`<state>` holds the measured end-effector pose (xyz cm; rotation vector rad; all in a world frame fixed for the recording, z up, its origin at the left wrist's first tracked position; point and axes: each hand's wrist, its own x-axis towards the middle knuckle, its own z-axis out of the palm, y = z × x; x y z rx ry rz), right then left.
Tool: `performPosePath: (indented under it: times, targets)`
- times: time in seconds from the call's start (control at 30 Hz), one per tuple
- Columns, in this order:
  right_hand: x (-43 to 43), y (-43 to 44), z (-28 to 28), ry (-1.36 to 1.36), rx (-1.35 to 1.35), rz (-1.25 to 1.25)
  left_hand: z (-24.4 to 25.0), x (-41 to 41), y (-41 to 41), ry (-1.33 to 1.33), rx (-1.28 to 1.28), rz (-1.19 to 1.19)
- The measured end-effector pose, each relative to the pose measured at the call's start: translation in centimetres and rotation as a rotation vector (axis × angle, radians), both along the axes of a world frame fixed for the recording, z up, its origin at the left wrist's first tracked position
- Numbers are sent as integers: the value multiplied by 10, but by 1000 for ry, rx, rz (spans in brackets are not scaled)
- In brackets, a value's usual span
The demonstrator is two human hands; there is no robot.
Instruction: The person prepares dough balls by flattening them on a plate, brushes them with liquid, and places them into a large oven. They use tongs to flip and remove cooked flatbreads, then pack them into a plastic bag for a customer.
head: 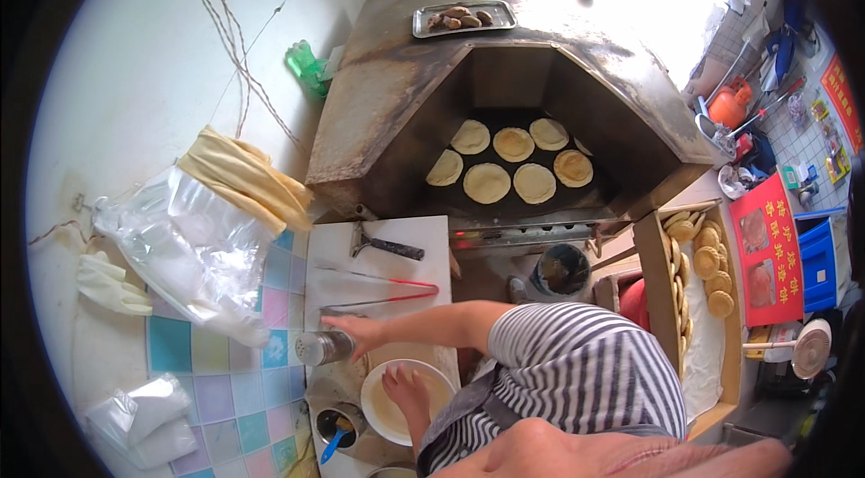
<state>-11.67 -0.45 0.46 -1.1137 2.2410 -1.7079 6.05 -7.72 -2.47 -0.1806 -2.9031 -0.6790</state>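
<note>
My right hand (363, 335) is beside a metal shaker with a perforated lid (326, 347); one finger stretches along its side, and the shaker hides part of the hand, so a grip cannot be told. My left hand (407, 391) is over a white bowl (446, 383) with pale contents, its fingers spread and holding nothing plain to see. Red-handled metal tongs (413, 292) and a black-handled scraper (399, 249) lie on the white board (432, 235). A blue-handled brush (334, 445) stands in a metal pot (357, 412) near the bowl.
Several round flatbreads (486, 183) lie on the dark griddle inside a metal oven (388, 89). A metal tray (503, 23) with sweet potatoes rests on top. Baked flatbreads fill part of a wooden box (728, 370). Plastic bags (216, 235) hang on the wall; a bucket (564, 270) stands below the griddle.
</note>
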Motion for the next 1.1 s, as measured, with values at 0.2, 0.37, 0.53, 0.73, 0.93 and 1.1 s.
performPosePath:
  times: [0.2, 0.37, 0.53, 0.73, 0.93, 1.1]
  targets:
    - [-2, -60, 8, -254, 11, -94, -1, 42, -24, -84, 15, 65]
    - [-1, -12, 50, -253, -123, -89, -11, 20, -14, 10, 5, -9]
    - [27, 179, 91, -169, -102, -315, 8, -15, 1, 9, -110, 2]
    - [61, 396, 90, -371, 661, -1058, 19, -46, 22, -154, -269, 106]
    - [41, 461, 52, -136, 961, -1166, 26, -69, 39, -490, -360, 189]
    - [26, 477, 28, -159, 1052, -1138, 24, -71, 48, -600, -347, 305]
